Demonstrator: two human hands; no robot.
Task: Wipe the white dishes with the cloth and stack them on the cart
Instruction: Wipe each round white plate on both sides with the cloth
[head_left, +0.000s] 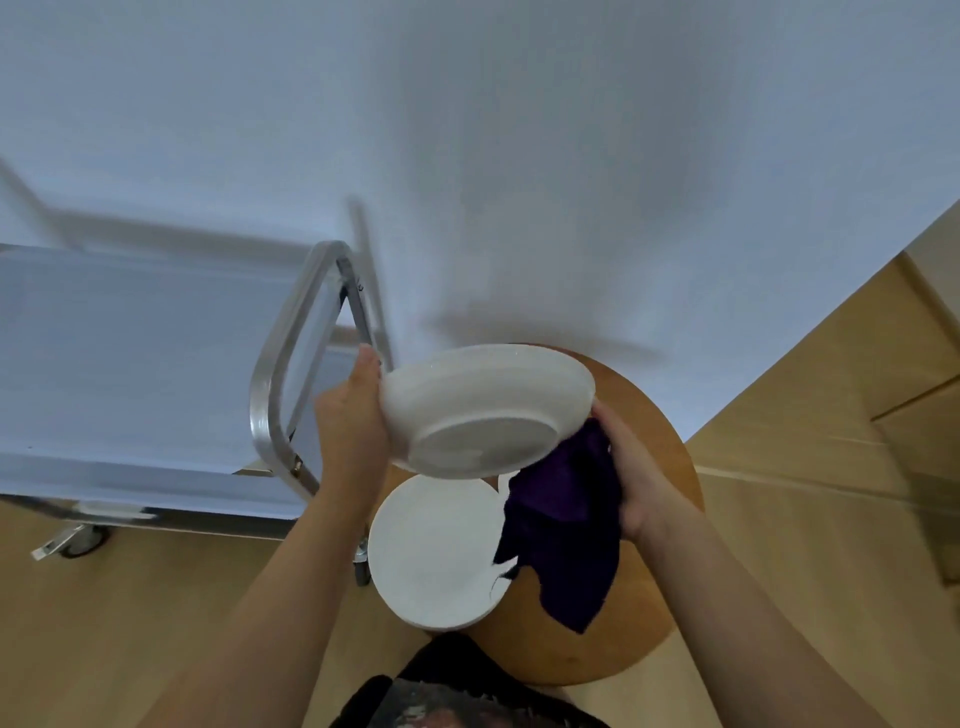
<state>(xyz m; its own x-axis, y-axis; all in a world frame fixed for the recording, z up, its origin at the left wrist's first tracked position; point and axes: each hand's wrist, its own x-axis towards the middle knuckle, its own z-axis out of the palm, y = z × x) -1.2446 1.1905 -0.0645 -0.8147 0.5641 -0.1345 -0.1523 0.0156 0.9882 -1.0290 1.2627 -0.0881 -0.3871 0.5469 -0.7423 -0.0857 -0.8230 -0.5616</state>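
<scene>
Mid-wipe here: left hand (353, 415) pinches the tilted white dish (483, 410) by its rim above the round surface (649, 415), right hand (631, 483) presses the purple cloth (566, 525) against its edge. Next up, probably onto the cart (135, 364).

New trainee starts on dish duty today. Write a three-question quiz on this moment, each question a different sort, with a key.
1. True or false: the raised white dish is tilted so that its underside faces the camera.
2. Which hand holds the purple cloth? A) left hand B) right hand C) neither
3. Fill in: the other white dish lies on the round wooden ____.

Key
1. True. The left hand grips its rim on the cart side.
2. B. The cloth hangs from the right hand's grip against the raised dish's edge.
3. Table.
</scene>
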